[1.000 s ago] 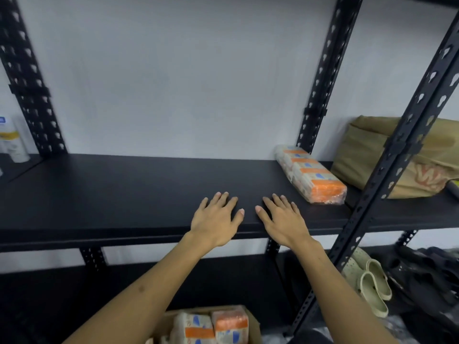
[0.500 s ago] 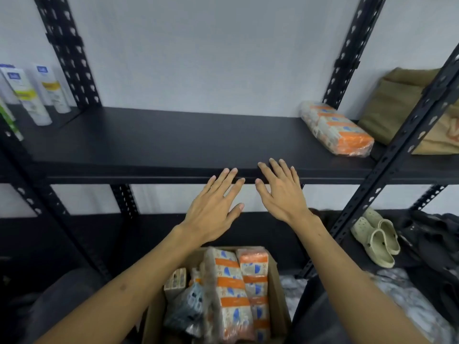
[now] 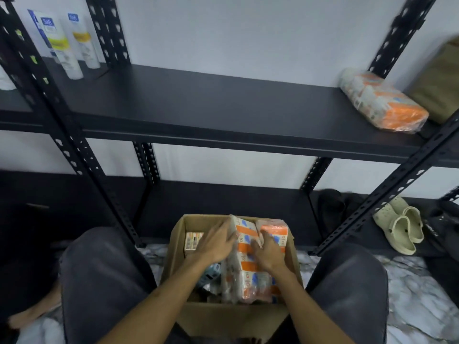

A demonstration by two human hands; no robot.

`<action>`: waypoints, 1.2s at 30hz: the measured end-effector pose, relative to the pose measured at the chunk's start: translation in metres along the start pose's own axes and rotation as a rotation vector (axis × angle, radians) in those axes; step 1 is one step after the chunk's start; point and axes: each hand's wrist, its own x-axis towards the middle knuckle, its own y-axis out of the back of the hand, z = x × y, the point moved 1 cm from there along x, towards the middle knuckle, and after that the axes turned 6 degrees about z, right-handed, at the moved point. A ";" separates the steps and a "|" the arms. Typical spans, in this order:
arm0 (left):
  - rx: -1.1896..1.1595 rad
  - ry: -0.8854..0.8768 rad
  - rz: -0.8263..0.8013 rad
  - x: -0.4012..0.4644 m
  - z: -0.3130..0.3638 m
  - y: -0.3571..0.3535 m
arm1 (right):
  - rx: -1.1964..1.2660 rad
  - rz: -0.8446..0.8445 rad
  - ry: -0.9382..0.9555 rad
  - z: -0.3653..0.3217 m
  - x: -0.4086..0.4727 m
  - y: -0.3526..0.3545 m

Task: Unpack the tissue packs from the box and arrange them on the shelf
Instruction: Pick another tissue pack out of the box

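Observation:
A cardboard box [image 3: 177, 240] stands on the floor between my knees. Orange-and-white tissue packs stand upright in it. My left hand [image 3: 215, 243] lies with fairly straight fingers against the left side of the nearer tissue pack [image 3: 244, 265]. My right hand [image 3: 268, 253] is on that pack's right side, its fingers curled down into the gap beside a second pack [image 3: 275, 229]. One more tissue pack [image 3: 383, 101] lies on the right end of the black shelf [image 3: 198, 108]. Motion blur softens both hands.
White tubes [image 3: 60, 47] stand at the shelf's left end and an olive bag [image 3: 439, 78] sits at its right. Black perforated posts [image 3: 74, 150] frame the rack. Pale clogs [image 3: 400, 228] and dark shoes lie on the bottom shelf. A small box [image 3: 192, 240] and crumpled wrapping share the carton.
Both hands have dropped from the shelf's front edge down into the box and now touch a tissue pack. The view has tilted down toward the box.

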 end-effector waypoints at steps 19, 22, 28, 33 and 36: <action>-0.897 0.521 0.040 -0.012 -0.036 -0.066 | 0.405 -0.112 -0.169 0.023 -0.016 -0.022; -0.950 0.556 0.060 -0.008 -0.039 -0.057 | 0.404 -0.123 -0.168 0.023 -0.015 -0.025; -1.023 0.549 0.027 -0.007 -0.050 -0.056 | 0.522 -0.074 -0.194 0.014 -0.015 -0.026; -1.111 0.433 0.002 -0.011 -0.039 -0.037 | 0.947 -0.185 -0.385 0.016 -0.009 -0.026; -1.087 0.402 0.020 -0.010 -0.039 -0.029 | 0.919 -0.232 -0.340 0.015 -0.012 -0.023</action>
